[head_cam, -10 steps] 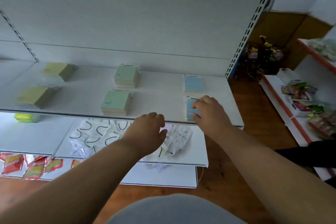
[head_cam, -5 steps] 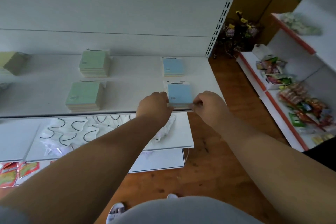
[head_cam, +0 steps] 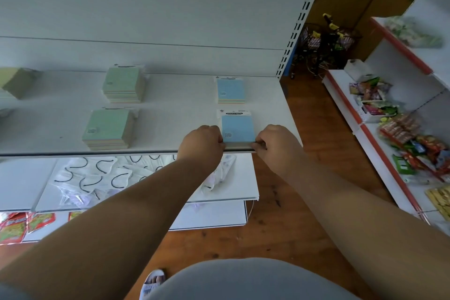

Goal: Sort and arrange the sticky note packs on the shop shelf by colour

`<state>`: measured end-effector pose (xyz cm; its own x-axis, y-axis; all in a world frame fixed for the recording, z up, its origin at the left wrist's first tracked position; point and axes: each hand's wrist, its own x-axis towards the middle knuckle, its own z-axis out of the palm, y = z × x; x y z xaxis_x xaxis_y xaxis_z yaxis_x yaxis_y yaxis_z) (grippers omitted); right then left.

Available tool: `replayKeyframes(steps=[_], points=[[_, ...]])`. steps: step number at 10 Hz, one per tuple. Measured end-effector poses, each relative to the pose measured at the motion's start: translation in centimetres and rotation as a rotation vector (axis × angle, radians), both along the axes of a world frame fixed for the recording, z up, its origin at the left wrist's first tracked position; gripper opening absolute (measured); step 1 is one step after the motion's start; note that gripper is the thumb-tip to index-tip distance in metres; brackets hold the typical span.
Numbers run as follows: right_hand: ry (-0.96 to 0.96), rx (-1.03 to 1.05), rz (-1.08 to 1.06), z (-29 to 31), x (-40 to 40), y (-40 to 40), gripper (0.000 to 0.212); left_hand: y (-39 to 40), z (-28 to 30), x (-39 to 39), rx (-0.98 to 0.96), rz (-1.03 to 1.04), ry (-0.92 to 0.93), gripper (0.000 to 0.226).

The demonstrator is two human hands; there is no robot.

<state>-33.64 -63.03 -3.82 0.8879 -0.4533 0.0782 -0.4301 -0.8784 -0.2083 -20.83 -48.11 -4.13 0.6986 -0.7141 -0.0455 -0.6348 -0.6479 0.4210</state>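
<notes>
**Squaring the front blue pack at the shelf edge**

Left hand (head_cam: 202, 143) and right hand (head_cam: 275, 145) curled against opposite sides of the front blue sticky note pack (head_cam: 237, 129), pinching it between them at the shelf (head_cam: 170, 114) lip, about five o'clock on the board. Best nudged evenly from both sides, kept in line with the rear blue pack (head_cam: 230, 91) at twelve o'clock. Pale blue face, white header card, thin pastel layers beneath.

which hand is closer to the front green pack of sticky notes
Left. The left hand is at the front blue pack's left edge, on the side facing the front green pack. The right hand is at its right edge, farther away.
</notes>
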Motion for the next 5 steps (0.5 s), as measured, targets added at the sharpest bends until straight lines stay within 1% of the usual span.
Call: replayKeyframes(steps=[2, 3, 4, 5], points=[[0.003, 0.038, -0.011, 0.3, 0.0, 0.3, 0.023, 0.1, 0.3, 0.2, 0.02, -0.022, 0.007, 0.014], [-0.022, 0.06, -0.031, 0.6, -0.5, 0.5, 0.014, 0.4, 0.5, -0.1, 0.006, -0.003, 0.034, 0.016], [-0.172, 0.021, -0.048, 1.1, -0.7, 1.1, 0.01, 1.4, 0.6, -0.2, -0.012, 0.006, 0.037, 0.018], [-0.26, 0.064, -0.014, 1.8, 0.5, 2.4, 0.009, 2.8, 0.8, -0.1, -0.037, 0.0, 0.01, 0.019]])
